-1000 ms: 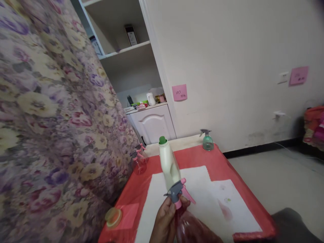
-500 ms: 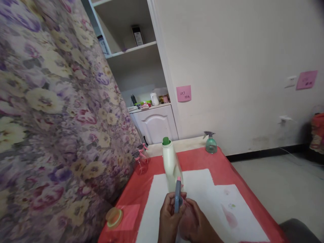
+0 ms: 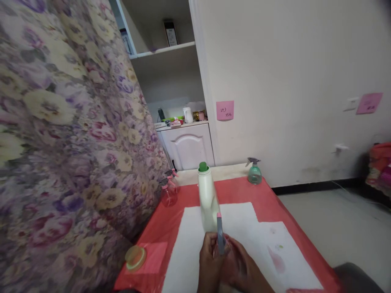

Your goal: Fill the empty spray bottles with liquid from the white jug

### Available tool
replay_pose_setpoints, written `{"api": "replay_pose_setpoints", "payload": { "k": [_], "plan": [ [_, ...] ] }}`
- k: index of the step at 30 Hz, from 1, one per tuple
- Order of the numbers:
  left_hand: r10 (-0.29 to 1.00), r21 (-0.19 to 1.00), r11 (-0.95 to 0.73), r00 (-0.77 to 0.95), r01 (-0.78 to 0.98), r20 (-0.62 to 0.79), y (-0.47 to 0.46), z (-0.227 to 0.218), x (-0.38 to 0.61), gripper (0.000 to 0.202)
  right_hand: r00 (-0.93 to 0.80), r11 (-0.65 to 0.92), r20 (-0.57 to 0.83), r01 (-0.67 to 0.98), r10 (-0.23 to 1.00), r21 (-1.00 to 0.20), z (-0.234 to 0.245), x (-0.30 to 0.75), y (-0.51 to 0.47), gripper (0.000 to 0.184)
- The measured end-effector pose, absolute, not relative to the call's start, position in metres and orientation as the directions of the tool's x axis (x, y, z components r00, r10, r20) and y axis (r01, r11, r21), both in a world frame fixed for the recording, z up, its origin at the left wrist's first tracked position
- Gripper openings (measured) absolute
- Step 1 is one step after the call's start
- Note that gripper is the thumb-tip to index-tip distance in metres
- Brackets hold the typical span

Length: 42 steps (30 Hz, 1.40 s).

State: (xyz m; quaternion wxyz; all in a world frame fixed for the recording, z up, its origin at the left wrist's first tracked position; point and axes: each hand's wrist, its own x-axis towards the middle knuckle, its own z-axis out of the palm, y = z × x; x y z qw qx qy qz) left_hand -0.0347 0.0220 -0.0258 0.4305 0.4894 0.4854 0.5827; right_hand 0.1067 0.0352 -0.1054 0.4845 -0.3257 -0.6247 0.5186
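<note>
My left hand is closed around the grey trigger sprayer head, which has a pink nozzle tip. Below it, my right hand wraps the clear pinkish body of the spray bottle. Fingers cover the neck, so I cannot tell whether the head sits fully on it. Just beyond my hands a pale green jug stands upright, with green showing at its mouth. White paper lies beneath the hands, with a pink wet stain on its right part.
Several pink spray bottles stand at the table's left edge by the floral curtain. A green spray bottle is at the far right corner. A round container rests on a pink note on the red tablecloth.
The sprayer head has turned and now shows more edge-on. Both hands have shifted slightly right in the view, still on the bottle. The camera view has moved a little.
</note>
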Motion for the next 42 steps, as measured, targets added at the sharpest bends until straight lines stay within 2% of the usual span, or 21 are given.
{"api": "replay_pose_setpoints", "payload": {
  "k": [4,6,9,11,16,21,26,30,33,35,37,40,42],
  "plan": [
    [0.979,0.986,-0.168,-0.122,-0.013,0.165,0.023,-0.026,-0.035,0.022,-0.132,0.359,0.353,0.021,0.926,-0.933,-0.085,0.125,0.028,0.040],
    [0.977,0.982,-0.186,-0.111,-0.009,0.184,0.024,-0.026,-0.035,0.021,-0.069,0.430,0.426,0.079,0.902,-0.899,-0.063,0.128,0.023,0.030],
    [0.972,0.976,-0.218,-0.097,-0.010,0.216,0.024,-0.027,-0.036,0.020,-0.129,0.553,0.538,0.147,0.833,-0.820,-0.032,0.121,0.017,0.029],
    [0.968,0.972,-0.235,-0.096,-0.007,0.234,0.024,-0.028,-0.036,0.020,-0.138,0.574,0.557,0.179,0.819,-0.799,-0.022,0.114,0.015,0.027],
    [0.960,0.963,-0.265,-0.107,-0.048,0.259,0.025,-0.033,-0.036,0.030,-0.114,0.483,0.469,0.178,0.876,-0.858,-0.026,0.101,0.018,0.022],
    [0.964,0.969,-0.240,-0.128,-0.051,0.232,0.026,-0.034,-0.036,0.036,-0.093,0.386,0.375,0.199,0.922,-0.901,-0.023,0.086,0.025,0.030],
    [0.965,0.970,-0.233,-0.107,0.071,0.240,0.022,-0.030,-0.037,0.037,-0.086,0.377,0.368,0.218,0.926,-0.900,-0.023,0.073,0.033,0.024],
    [0.960,0.928,-0.266,-0.015,0.262,0.280,0.016,-0.037,-0.055,0.052,-0.075,0.403,0.397,0.234,0.915,-0.885,-0.030,0.072,0.040,0.019],
    [0.920,0.818,-0.345,-0.006,0.460,0.391,0.011,-0.041,-0.073,0.053,-0.077,0.396,0.390,0.250,0.918,-0.884,-0.033,0.073,0.044,0.014],
    [0.858,0.692,-0.421,0.010,0.586,0.513,0.009,-0.036,-0.080,0.051,-0.080,0.390,0.382,0.257,0.921,-0.884,-0.033,0.073,0.045,0.011],
    [0.790,0.534,-0.494,0.098,0.686,0.606,0.009,-0.027,-0.079,0.054,-0.081,0.388,0.381,0.261,0.921,-0.884,-0.033,0.073,0.045,0.011],
    [0.722,0.298,-0.545,0.258,0.784,0.642,0.015,-0.017,-0.069,0.062,-0.047,0.383,0.385,0.262,0.922,-0.886,-0.030,0.072,0.043,0.013],
    [0.702,0.182,-0.530,0.308,0.828,0.642,0.020,-0.017,-0.064,0.065,-0.015,0.384,0.393,0.254,0.919,-0.888,-0.027,0.071,0.041,0.014]
  ]
}}
